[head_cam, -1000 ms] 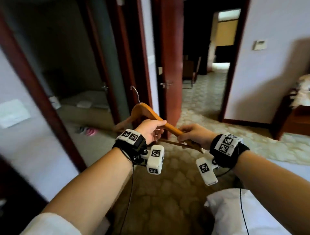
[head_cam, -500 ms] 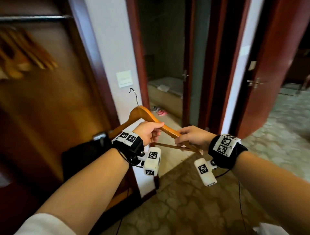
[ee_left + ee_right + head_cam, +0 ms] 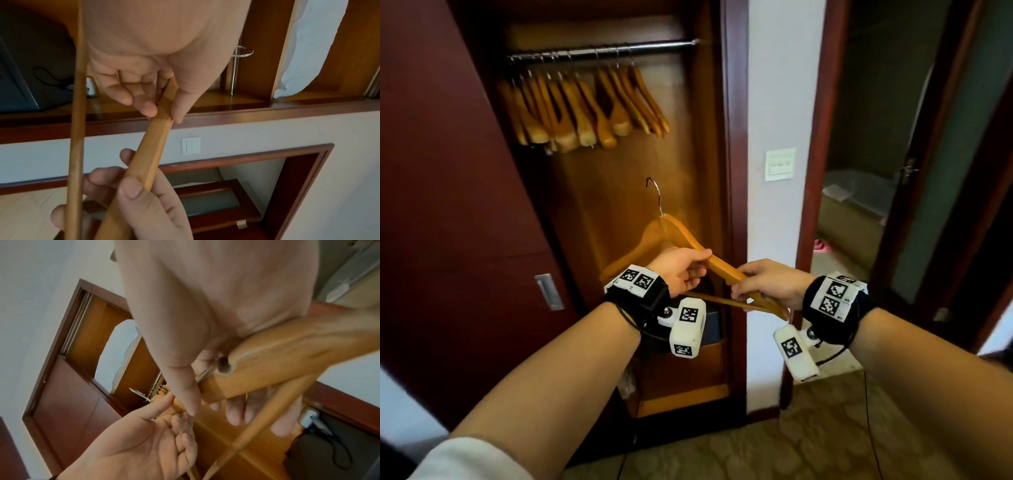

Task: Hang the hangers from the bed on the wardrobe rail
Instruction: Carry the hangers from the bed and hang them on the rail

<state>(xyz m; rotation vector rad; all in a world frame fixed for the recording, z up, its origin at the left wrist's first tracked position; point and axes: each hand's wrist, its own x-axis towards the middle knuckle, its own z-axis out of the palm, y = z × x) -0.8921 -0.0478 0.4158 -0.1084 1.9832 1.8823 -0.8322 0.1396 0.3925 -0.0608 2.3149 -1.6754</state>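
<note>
Wooden hanger (image 3: pixel 677 236) looks rigid, light, smooth; left hand (image 3: pixel 677 272) and right hand (image 3: pixel 768 284) both pinch its right shoulder arm. Wardrobe rail (image 3: pixel 602 51) above hands.

a wooden hanger (image 3: pixel 678 236) held upright, hook up, below the wardrobe rail (image 3: pixel 602 51) carrying more hangers (image 3: pixel 582 106).

No readable words, brands or numbers anywhere. Only black-and-white square code markers (image 3: pixel 638 279) printed on the white blocks of the left wristband, more of the same (image 3: pixel 832 297) on the right wristband, and one apiece on the two white wrist camera housings (image 3: pixel 689 314). A tiny dark mark beside the right wristband markers, too small to read.
</note>
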